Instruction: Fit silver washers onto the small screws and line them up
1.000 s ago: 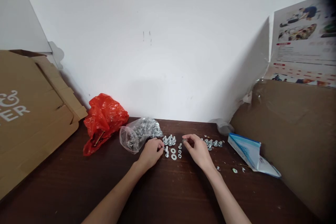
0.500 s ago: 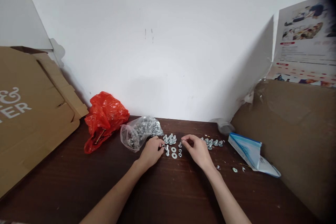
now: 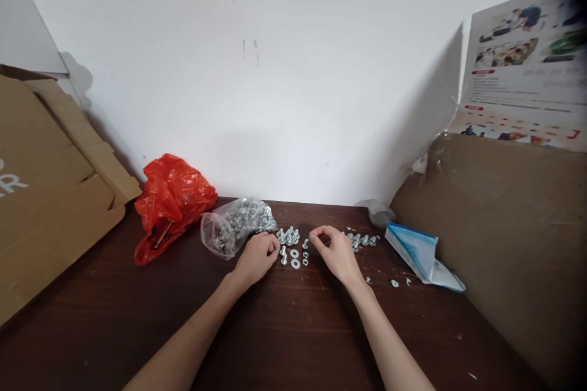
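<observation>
My left hand [image 3: 257, 255] rests by the mouth of the small-parts group, thumb and fingers closed on a small metal nut, mostly hidden by the fingertips. My right hand [image 3: 334, 250] has thumb and index finger pinched together just right of a single upright bolt [image 3: 305, 245]; whether anything is between them cannot be seen. Below that bolt lie small nuts [image 3: 305, 261]. Two flat washers [image 3: 295, 264] form a column to its left. Further left are two bolts [image 3: 284, 259], with a cluster of bolts [image 3: 289, 236] behind. More bolts [image 3: 365, 240] stand beyond my right hand.
A clear bag of metal hardware [image 3: 238, 226] lies behind my left hand, beside a red plastic bag [image 3: 174, 195]. Cardboard [image 3: 59, 159] rises at left and a brown box [image 3: 504, 214] at right. A blue-white packet [image 3: 422, 253] and scraps [image 3: 394, 283] lie on the dark table [image 3: 284, 330].
The whole view has shifted, so everything appears further left and slightly higher. My right fingertips have drawn a little away from the upright bolt. My left hand has barely moved.
</observation>
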### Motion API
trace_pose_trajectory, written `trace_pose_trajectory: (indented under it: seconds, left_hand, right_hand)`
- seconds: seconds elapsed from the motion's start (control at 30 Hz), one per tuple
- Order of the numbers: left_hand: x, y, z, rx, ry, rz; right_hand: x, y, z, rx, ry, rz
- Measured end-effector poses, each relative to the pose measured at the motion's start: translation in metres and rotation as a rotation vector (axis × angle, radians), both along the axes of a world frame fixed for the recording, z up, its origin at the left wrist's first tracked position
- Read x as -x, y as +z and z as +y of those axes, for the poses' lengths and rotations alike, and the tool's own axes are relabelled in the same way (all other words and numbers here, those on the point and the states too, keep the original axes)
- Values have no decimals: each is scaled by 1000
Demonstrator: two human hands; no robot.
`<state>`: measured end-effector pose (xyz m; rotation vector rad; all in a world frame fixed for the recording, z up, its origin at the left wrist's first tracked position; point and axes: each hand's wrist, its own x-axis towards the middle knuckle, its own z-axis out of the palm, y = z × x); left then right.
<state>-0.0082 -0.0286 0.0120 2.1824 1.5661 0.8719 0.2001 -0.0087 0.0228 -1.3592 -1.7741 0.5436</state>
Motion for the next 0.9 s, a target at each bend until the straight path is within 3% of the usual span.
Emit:
trace_pose_trajectory:
  seconds: [0.37, 0.53, 0.67, 0.9]
  left_hand:
    - [-2, 8, -1, -2, 47, -20]
    - [-1, 9, -1, 6, 59, -28]
    - [-1, 10, -2, -9, 75, -13]
    - [-2, 10, -3, -30, 77, -12]
  right_hand:
    - [-4, 2, 0, 136, 52, -64]
    - [-3, 5, -3, 180, 171, 31]
    - [5, 4, -6, 142, 255, 67]
    - [21, -2, -12, 31, 241, -41]
